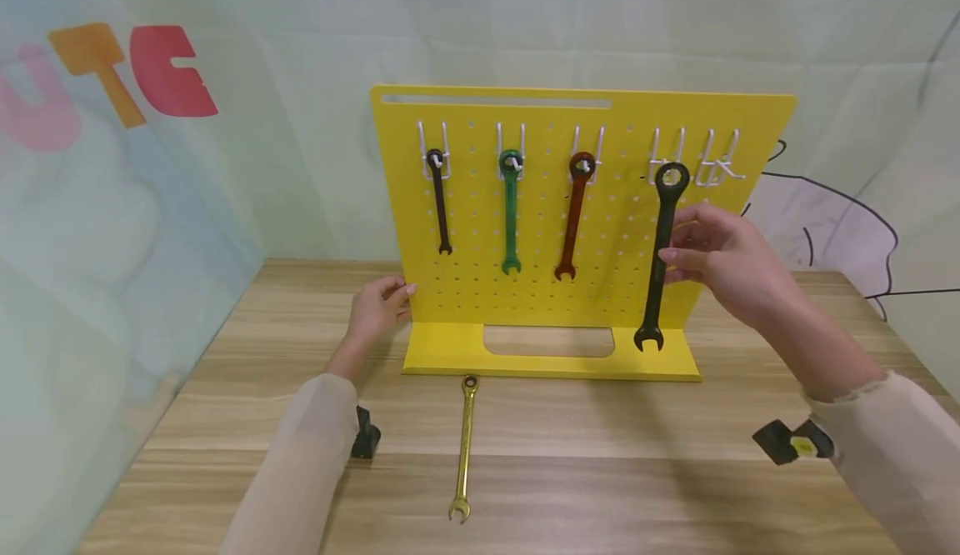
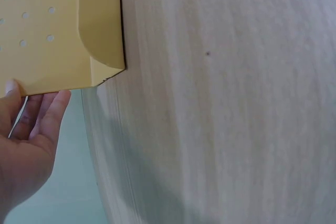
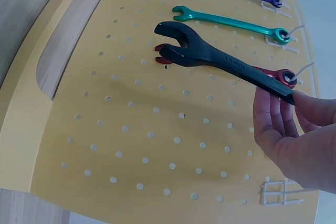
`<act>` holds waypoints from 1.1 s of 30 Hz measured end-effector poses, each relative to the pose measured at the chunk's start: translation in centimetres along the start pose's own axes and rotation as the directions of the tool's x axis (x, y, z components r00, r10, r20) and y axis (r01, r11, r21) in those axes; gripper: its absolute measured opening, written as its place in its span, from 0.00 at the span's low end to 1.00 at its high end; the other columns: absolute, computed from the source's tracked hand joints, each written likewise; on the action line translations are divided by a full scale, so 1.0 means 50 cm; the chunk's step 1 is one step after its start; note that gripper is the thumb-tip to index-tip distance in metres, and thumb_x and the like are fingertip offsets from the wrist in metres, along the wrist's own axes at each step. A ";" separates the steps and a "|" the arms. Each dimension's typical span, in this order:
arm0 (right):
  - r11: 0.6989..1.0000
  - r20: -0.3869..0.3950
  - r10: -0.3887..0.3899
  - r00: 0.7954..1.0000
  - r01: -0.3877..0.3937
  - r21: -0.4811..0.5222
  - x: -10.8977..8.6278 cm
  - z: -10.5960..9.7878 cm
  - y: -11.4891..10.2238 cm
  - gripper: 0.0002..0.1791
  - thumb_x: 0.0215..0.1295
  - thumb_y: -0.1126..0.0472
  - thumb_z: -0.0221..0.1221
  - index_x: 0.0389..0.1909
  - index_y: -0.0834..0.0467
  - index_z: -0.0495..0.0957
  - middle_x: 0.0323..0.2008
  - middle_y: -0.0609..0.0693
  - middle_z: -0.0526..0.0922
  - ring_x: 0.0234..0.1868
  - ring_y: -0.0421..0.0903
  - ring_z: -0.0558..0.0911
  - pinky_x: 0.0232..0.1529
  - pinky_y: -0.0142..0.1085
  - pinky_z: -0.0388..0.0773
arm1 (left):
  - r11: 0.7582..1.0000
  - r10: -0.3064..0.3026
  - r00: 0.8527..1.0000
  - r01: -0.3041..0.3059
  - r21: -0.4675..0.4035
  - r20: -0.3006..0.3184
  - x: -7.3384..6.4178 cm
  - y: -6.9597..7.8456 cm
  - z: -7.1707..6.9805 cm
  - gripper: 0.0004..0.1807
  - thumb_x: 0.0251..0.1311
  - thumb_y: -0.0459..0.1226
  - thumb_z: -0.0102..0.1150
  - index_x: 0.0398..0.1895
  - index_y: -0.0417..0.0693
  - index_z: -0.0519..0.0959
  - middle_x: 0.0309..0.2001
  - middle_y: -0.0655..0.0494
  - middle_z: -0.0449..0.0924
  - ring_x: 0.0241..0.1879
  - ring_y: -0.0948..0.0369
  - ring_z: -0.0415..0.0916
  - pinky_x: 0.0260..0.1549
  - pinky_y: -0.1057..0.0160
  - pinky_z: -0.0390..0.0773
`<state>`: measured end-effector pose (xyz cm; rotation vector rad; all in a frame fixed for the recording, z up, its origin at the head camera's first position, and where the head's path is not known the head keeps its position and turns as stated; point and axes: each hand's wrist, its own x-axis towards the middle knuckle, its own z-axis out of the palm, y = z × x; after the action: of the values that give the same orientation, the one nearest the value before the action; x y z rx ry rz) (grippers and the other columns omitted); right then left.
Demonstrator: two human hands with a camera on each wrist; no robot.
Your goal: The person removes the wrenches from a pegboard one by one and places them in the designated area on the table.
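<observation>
My right hand [image 1: 731, 263] pinches a large black combination wrench [image 1: 656, 288] by its shank, between thumb and fingers. The wrench hangs ring end up and open jaw down in front of the yellow pegboard [image 1: 697, 113]. Its ring end lines up with the fourth hook [image 1: 657, 142]; whether they touch I cannot tell. In the right wrist view the black wrench [image 3: 226, 61] partly covers the red one. At the board's lower left edge, my left hand [image 1: 371, 313] grips it, thumb in front and fingers at the edge, as the left wrist view shows.
Dark small, green and red wrenches [image 1: 440, 213] [image 1: 511, 222] [image 1: 573, 222] hang on the first three hooks. At the far right is another white hook [image 1: 708, 159]. A gold wrench [image 1: 465, 447] lies on the wooden table [image 1: 562, 472] before the board's base. A printed cloth [image 1: 300, 122] stands behind.
</observation>
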<state>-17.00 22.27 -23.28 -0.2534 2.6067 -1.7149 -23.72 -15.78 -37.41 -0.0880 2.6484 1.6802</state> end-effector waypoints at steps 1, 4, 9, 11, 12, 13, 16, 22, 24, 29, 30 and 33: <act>1.000 0.001 -0.001 1.000 0.001 -0.002 -0.001 0.000 0.000 0.13 0.64 0.73 0.51 0.49 0.66 0.65 0.39 0.55 0.72 0.38 0.49 0.75 0.40 0.37 0.80 | 1.000 0.000 1.000 0.000 -0.001 0.000 0.000 0.000 0.000 0.15 0.66 0.38 0.48 0.43 0.32 0.74 0.41 0.40 0.75 0.42 0.49 0.75 0.41 0.58 0.80; 1.000 0.007 -0.009 1.000 0.009 -0.010 -0.004 0.002 0.001 0.14 0.64 0.73 0.51 0.50 0.67 0.65 0.39 0.55 0.72 0.37 0.48 0.76 0.40 0.36 0.80 | 1.000 0.003 1.000 -0.003 0.004 0.000 -0.001 0.000 -0.002 0.15 0.66 0.38 0.48 0.43 0.32 0.74 0.40 0.41 0.75 0.42 0.49 0.75 0.41 0.58 0.80; 0.999 0.052 -0.047 0.998 0.048 -0.006 -0.009 0.009 0.010 0.13 0.64 0.71 0.53 0.48 0.67 0.66 0.38 0.55 0.73 0.36 0.48 0.76 0.39 0.36 0.81 | 1.000 0.004 1.000 -0.004 0.007 0.001 0.000 -0.002 -0.002 0.14 0.66 0.38 0.48 0.42 0.32 0.74 0.40 0.41 0.75 0.42 0.49 0.74 0.41 0.58 0.80; 0.999 0.065 -0.045 0.997 0.046 -0.014 -0.011 0.014 0.014 0.12 0.64 0.70 0.53 0.47 0.67 0.67 0.38 0.56 0.73 0.36 0.48 0.76 0.39 0.36 0.81 | 1.000 0.005 1.000 -0.005 0.009 0.001 0.001 -0.003 -0.001 0.14 0.66 0.38 0.48 0.43 0.32 0.74 0.40 0.41 0.75 0.43 0.49 0.74 0.41 0.58 0.80; 0.999 0.068 -0.037 0.997 0.039 -0.024 -0.012 0.017 0.015 0.12 0.64 0.70 0.53 0.47 0.66 0.67 0.38 0.56 0.73 0.37 0.48 0.76 0.39 0.36 0.81 | 1.000 0.003 1.000 -0.003 0.010 0.001 0.002 -0.003 -0.001 0.14 0.66 0.38 0.49 0.43 0.32 0.74 0.41 0.41 0.75 0.43 0.49 0.75 0.41 0.58 0.80; 0.999 0.070 -0.028 0.997 0.030 -0.031 -0.014 0.021 0.017 0.12 0.64 0.70 0.53 0.47 0.67 0.67 0.38 0.57 0.73 0.37 0.48 0.76 0.39 0.36 0.81 | 1.000 0.004 1.000 -0.004 0.011 0.001 0.002 -0.002 -0.001 0.14 0.66 0.38 0.49 0.43 0.32 0.74 0.41 0.41 0.75 0.43 0.49 0.75 0.41 0.58 0.80; 1.000 0.088 0.009 0.996 -0.007 -0.028 -0.016 0.034 0.024 0.12 0.64 0.71 0.52 0.47 0.68 0.66 0.39 0.59 0.71 0.37 0.48 0.76 0.39 0.37 0.81 | 1.000 0.003 1.000 -0.003 0.013 0.002 0.002 -0.002 -0.002 0.15 0.66 0.38 0.48 0.43 0.32 0.74 0.41 0.41 0.75 0.43 0.49 0.74 0.41 0.58 0.80; 0.995 0.149 0.060 0.987 -0.072 0.075 -0.020 0.068 0.052 0.13 0.60 0.76 0.52 0.45 0.71 0.64 0.37 0.60 0.69 0.35 0.48 0.76 0.39 0.41 0.81 | 1.000 -0.007 1.000 0.007 0.004 0.010 0.002 -0.002 -0.002 0.15 0.66 0.38 0.48 0.44 0.32 0.74 0.42 0.40 0.74 0.43 0.50 0.74 0.42 0.58 0.79; 0.992 0.168 0.070 0.983 -0.087 0.095 -0.021 0.079 0.063 0.12 0.60 0.77 0.52 0.45 0.71 0.64 0.36 0.60 0.70 0.34 0.48 0.76 0.39 0.42 0.81 | 1.000 -0.006 1.000 0.006 0.001 0.009 0.001 -0.002 -0.001 0.15 0.66 0.38 0.48 0.44 0.31 0.73 0.43 0.40 0.74 0.43 0.49 0.74 0.43 0.58 0.79; 0.984 0.199 0.094 0.975 -0.122 0.133 -0.024 0.111 0.086 0.11 0.60 0.77 0.51 0.43 0.72 0.65 0.34 0.60 0.69 0.33 0.48 0.75 0.37 0.42 0.81 | 1.000 -0.009 1.000 0.009 -0.002 0.003 0.001 -0.001 0.000 0.15 0.66 0.38 0.48 0.44 0.31 0.74 0.43 0.39 0.74 0.44 0.49 0.74 0.43 0.58 0.79; 0.981 0.206 0.097 0.974 -0.129 0.147 -0.024 0.117 0.091 0.11 0.60 0.77 0.51 0.43 0.72 0.65 0.34 0.60 0.69 0.33 0.48 0.74 0.37 0.42 0.81 | 1.000 -0.008 1.000 0.008 -0.002 0.003 0.001 -0.001 0.000 0.15 0.66 0.38 0.48 0.44 0.31 0.74 0.43 0.39 0.74 0.44 0.49 0.74 0.43 0.58 0.79; 0.972 0.222 0.109 0.969 -0.150 0.181 -0.025 0.138 0.105 0.10 0.60 0.78 0.51 0.42 0.73 0.65 0.33 0.58 0.68 0.32 0.47 0.74 0.35 0.41 0.82 | 1.000 -0.005 1.000 0.005 -0.006 0.004 0.001 0.000 -0.001 0.15 0.66 0.37 0.48 0.44 0.31 0.74 0.43 0.39 0.74 0.44 0.48 0.74 0.43 0.58 0.79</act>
<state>-15.78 18.18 -30.96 -0.2396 2.2358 -1.7762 -23.79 -15.82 -37.42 -0.0914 2.6374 1.6853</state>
